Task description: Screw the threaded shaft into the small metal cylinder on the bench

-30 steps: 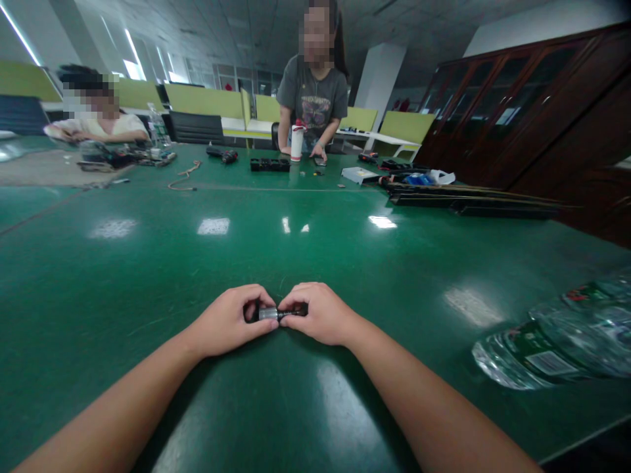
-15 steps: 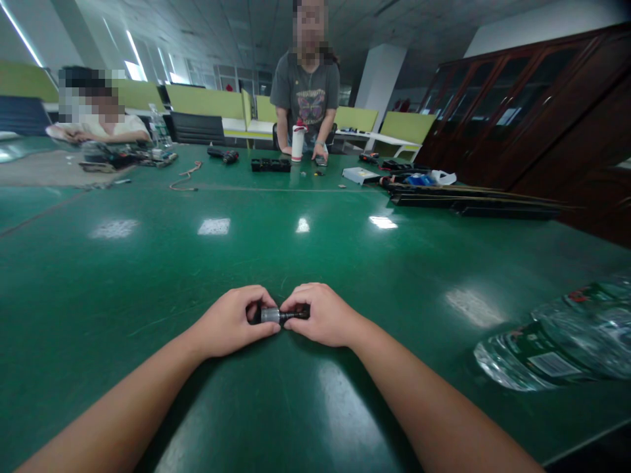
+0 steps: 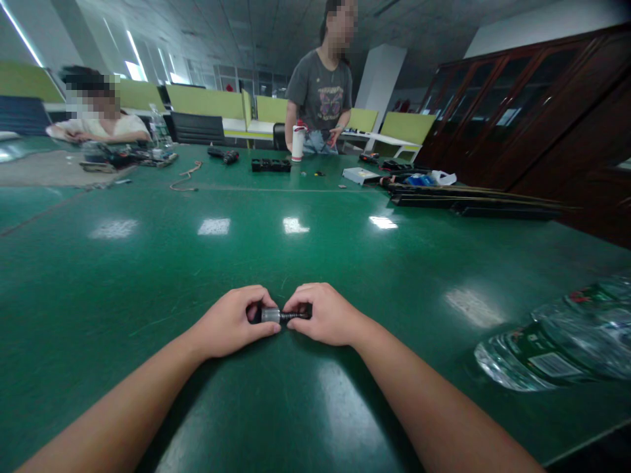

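My left hand [image 3: 235, 322] is closed around a short silver metal cylinder [image 3: 271, 316], thumb and fingertips pinching its sides. A dark part behind the cylinder lies partly hidden inside that hand. From the cylinder's right end runs a thin black ridged rod [image 3: 286, 316], like a screw or a spring; which one I cannot tell. My right hand [image 3: 323, 316] is closed on the rod, its thumb and fingers around the far end. Both hands rest low, close together, at the green tabletop [image 3: 276, 394]. Rod and cylinder lie in one line, level.
At the right lie large clear plastic bottles [image 3: 552, 355] with green labels. Across the table are a white bottle [image 3: 298, 143], a black slotted block [image 3: 271, 165], a power drill [image 3: 223, 155] and long black strips [image 3: 473, 200]. One person [image 3: 323, 92] stands opposite; another [image 3: 106, 125] sits at left.
My right hand has shifted slightly right, so more of the ridged rod shows. My left hand stays put. The standing person has moved right, turned, and lifted a hand off the table.
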The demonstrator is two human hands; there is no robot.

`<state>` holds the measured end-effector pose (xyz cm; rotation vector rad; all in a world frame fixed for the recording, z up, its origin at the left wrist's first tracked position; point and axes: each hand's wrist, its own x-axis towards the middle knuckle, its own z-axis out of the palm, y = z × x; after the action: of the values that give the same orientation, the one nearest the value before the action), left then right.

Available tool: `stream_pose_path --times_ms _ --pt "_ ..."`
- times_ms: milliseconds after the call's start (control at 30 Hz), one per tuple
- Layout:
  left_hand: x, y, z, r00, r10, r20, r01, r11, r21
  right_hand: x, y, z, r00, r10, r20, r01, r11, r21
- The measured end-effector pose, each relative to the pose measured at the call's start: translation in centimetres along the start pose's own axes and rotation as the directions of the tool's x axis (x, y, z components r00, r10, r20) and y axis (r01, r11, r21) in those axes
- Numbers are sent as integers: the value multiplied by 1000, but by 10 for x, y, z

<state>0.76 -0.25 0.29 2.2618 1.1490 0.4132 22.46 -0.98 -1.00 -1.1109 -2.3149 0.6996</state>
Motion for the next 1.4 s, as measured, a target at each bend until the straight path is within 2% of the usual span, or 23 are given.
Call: stream_pose_path --times_ms 500,1400 --pt "-1 -1 -1 1000 -2 15 2 1000 -12 -1 0 -3 1000 -14 2 14 1000 -12" --pt "0 -3 0 1000 -3 15 3 1000 4 -4 4 -11 998 65 26 -64 998 -16"
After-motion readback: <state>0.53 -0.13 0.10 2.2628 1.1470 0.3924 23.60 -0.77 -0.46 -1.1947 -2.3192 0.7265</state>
